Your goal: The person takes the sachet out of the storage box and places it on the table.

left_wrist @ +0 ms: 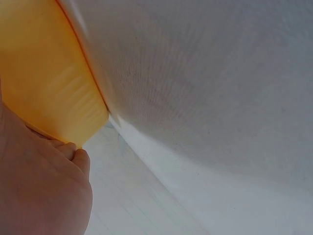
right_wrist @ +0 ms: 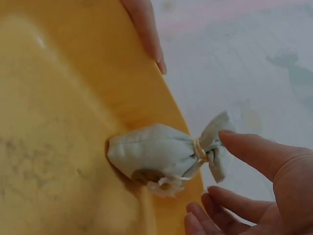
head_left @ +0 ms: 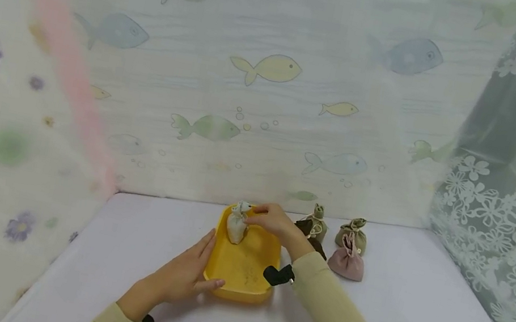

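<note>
A yellow plastic tray lies on the white cloth. My left hand holds its near left corner, fingers along the outer left wall and thumb over the rim. In the tray's far left corner stands a pale grey-green cloth pouch, its neck tied with cord and a small white flower on its side. My right hand reaches over the far end of the tray to the pouch. In the right wrist view its thumb overlaps the gathered top, while the other fingers are spread apart below it.
Right of the tray stand several more tied pouches: an olive one, another olive one and a pink one in front of it. Dark brown pouches are partly hidden behind my right wrist. A fish-patterned curtain hangs behind the table.
</note>
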`<state>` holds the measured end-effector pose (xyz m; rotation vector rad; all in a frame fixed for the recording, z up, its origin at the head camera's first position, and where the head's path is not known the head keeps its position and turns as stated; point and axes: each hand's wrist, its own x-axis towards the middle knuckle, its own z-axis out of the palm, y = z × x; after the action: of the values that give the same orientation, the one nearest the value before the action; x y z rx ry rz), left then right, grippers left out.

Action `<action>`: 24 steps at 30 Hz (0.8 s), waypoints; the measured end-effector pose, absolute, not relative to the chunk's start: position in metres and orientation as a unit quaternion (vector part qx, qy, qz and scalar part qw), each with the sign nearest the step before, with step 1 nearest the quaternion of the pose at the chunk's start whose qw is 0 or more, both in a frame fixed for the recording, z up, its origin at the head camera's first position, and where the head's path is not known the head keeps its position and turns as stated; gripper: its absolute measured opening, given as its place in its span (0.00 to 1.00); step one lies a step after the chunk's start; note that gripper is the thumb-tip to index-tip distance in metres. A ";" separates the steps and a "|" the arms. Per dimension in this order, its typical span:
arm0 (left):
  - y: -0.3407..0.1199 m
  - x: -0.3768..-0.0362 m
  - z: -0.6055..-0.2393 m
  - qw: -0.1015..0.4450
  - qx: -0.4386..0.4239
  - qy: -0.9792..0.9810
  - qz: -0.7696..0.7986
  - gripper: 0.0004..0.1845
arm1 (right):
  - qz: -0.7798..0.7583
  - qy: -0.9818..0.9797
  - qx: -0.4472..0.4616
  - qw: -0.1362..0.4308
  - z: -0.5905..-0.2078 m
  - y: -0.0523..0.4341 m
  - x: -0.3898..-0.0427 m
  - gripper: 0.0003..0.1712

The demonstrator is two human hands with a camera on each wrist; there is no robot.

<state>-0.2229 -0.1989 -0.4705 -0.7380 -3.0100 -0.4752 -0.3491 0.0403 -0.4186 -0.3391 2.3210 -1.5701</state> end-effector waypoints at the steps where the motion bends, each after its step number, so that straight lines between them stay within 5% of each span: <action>1: -0.199 -0.223 -0.470 0.004 -0.235 -0.960 -0.152 0.57 | -0.554 0.808 -0.118 0.162 -0.420 0.038 -0.351 0.35; 7: -0.199 -0.223 -0.467 -0.008 -0.235 -0.959 -0.162 0.58 | -0.572 0.796 -0.105 0.168 -0.428 0.026 -0.358 0.37; 14: -0.196 -0.224 -0.462 -0.007 -0.230 -0.959 -0.166 0.57 | -0.588 0.785 -0.119 0.156 -0.435 0.013 -0.362 0.24; 24: -0.199 -0.224 -0.467 -0.007 -0.230 -0.960 -0.158 0.57 | -0.590 0.792 -0.096 0.126 -0.448 0.001 -0.358 0.21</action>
<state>-0.2244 -0.1990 -0.4673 -0.7243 -3.0305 -0.4978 -0.3585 0.0010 -0.4480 -0.2792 2.3070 -1.7179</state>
